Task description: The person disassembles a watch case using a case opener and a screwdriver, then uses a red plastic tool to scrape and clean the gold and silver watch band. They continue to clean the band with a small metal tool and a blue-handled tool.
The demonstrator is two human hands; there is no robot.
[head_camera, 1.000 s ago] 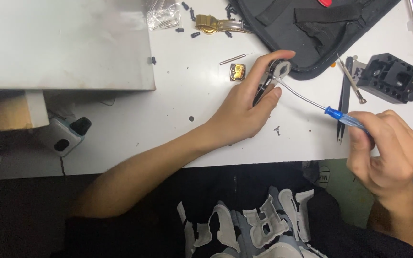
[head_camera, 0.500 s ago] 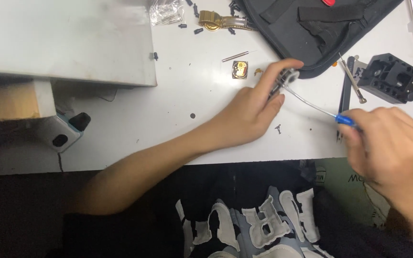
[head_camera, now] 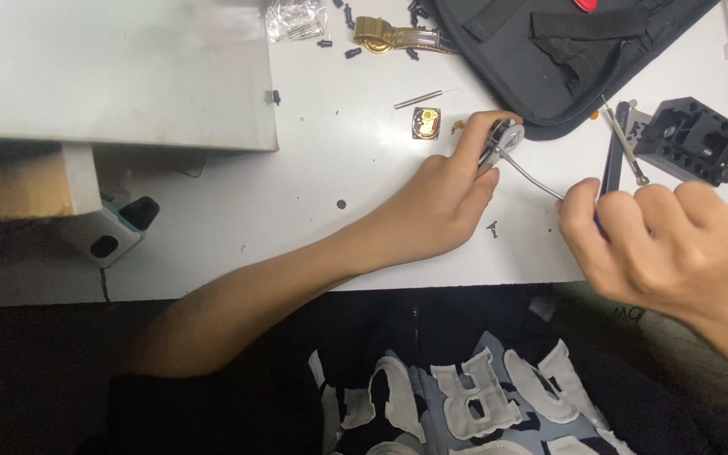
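Watch case, pinched in my left hand fingers over the white worktop beside the black tool pouch, now meets the bent metal tool as my right hand, fist closed, has slid nearer.

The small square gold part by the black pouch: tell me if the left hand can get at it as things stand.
Probably yes. The small square gold part lies bare on the white table, just beside the left hand, with nothing between them. But those fingers already pinch a small metal piece, so they are not free.
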